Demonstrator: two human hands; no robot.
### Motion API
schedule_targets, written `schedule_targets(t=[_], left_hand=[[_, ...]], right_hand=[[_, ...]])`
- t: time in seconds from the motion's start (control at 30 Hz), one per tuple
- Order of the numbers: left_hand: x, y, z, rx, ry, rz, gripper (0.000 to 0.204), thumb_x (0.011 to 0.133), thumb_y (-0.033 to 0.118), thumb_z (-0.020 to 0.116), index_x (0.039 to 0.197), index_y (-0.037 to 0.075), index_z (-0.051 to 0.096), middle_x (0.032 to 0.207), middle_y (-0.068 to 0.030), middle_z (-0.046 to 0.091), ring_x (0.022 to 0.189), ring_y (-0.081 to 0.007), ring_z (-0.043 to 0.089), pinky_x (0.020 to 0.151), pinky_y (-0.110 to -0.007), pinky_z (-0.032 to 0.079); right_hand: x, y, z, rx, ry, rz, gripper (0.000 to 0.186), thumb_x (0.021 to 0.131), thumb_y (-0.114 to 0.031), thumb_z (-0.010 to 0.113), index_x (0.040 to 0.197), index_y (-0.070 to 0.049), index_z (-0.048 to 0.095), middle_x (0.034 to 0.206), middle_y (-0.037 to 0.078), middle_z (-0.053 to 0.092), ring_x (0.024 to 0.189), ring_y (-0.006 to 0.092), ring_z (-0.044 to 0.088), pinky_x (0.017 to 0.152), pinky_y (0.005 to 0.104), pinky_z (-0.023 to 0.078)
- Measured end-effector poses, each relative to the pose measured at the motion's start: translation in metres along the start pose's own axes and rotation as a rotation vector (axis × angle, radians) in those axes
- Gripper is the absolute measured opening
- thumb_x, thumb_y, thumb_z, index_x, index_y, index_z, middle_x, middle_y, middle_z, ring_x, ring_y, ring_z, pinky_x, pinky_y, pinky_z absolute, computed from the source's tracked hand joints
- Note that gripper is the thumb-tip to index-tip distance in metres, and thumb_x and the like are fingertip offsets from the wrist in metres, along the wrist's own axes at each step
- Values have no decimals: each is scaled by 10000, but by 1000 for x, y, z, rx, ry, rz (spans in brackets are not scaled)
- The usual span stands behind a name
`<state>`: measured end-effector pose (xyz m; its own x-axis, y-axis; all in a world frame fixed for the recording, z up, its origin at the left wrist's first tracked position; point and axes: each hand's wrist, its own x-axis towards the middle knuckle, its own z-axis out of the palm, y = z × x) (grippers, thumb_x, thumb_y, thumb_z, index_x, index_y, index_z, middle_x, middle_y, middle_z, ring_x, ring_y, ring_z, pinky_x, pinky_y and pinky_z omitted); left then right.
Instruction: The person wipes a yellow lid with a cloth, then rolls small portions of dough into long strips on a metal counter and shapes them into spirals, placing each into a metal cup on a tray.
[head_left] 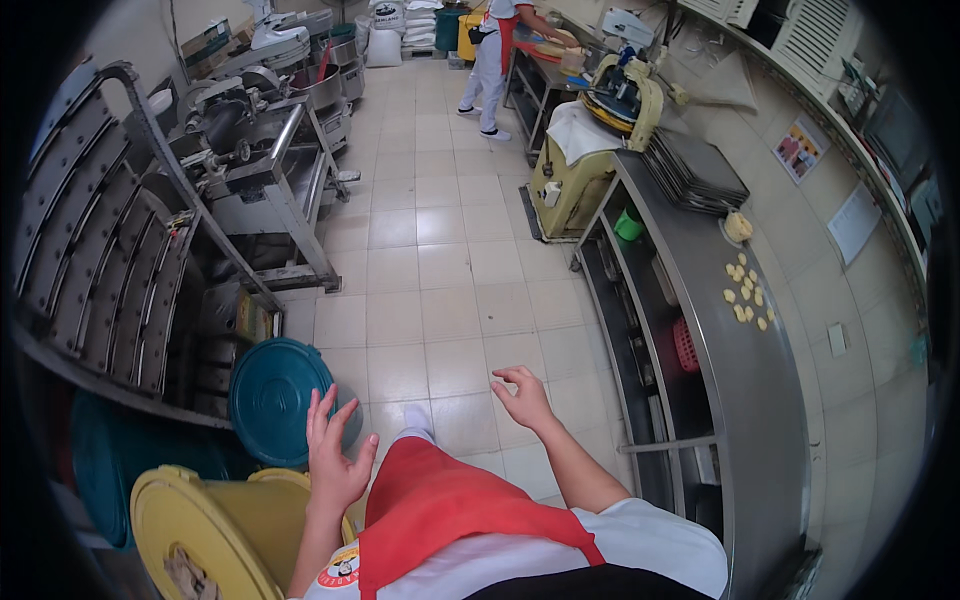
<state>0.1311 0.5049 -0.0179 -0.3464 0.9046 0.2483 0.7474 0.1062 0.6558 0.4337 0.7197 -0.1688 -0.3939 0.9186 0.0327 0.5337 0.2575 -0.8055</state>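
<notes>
My left hand (340,445) is raised with fingers spread and empty, beside a teal lidded bin (275,400) and above a yellow lidded bin (205,520). My right hand (522,400) hangs open in the air over the tiled floor, holding nothing, left of a steel counter (750,410). On that counter lie several small pale dough pieces (743,290), a larger dough lump (737,228) and a stack of dark trays (690,168). My red apron and one white shoe show below.
Steel machines (250,190) and a metal rack (100,250) line the left. A yellow machine (565,180) stands at the counter's far end. A co-worker (488,70) in red and white works at a far table (540,75). Sacks (420,25) are stacked at the back.
</notes>
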Motion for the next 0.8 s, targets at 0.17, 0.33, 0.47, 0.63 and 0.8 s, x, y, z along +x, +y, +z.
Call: schedule_targets(t=[0.17,0.33,0.47,0.63,0.8], left_hand=[[100,-122,89,23,-91,-269,519,895,279,802,1346,46,695,1606,-252,480,1568,-481,309,1267,-544,295],[219,-258,166,112,-344,-574,530,903,356,804,1324,45,720,1580,-308,487,1524,-490,372,1263,-520,325],[356,-297,200,-28,-361,-523,516,906,345,802,1314,40,721,1555,-306,519,1495,-471,418,1254,-511,346],[561,-300,197,-58,-272,-384,504,905,326,804,1299,23,720,1532,-311,540,1469,-459,457,1232,-512,378],[705,-323,262,-38,-310,-298,506,900,333,805,1282,10,727,1483,-300,588,1405,-452,537,1203,-494,420]], right_hand=[[135,60,-1,-177,-44,12,361,968,-299,748,1241,-63,773,1162,168,741,1086,338,715,948,425,572],[204,181,-15,-234,-236,464,473,957,-370,751,1282,-26,755,1176,184,789,1092,309,759,982,401,581],[171,269,-81,-278,-239,703,455,934,-342,760,1210,19,764,1074,158,799,972,254,776,839,383,601],[226,235,-60,-21,-73,1216,408,898,-305,768,1129,32,789,935,148,790,763,221,758,724,382,602],[371,252,-24,-124,-376,1006,440,942,-374,692,1168,-10,794,1064,177,801,930,306,775,865,430,607]])
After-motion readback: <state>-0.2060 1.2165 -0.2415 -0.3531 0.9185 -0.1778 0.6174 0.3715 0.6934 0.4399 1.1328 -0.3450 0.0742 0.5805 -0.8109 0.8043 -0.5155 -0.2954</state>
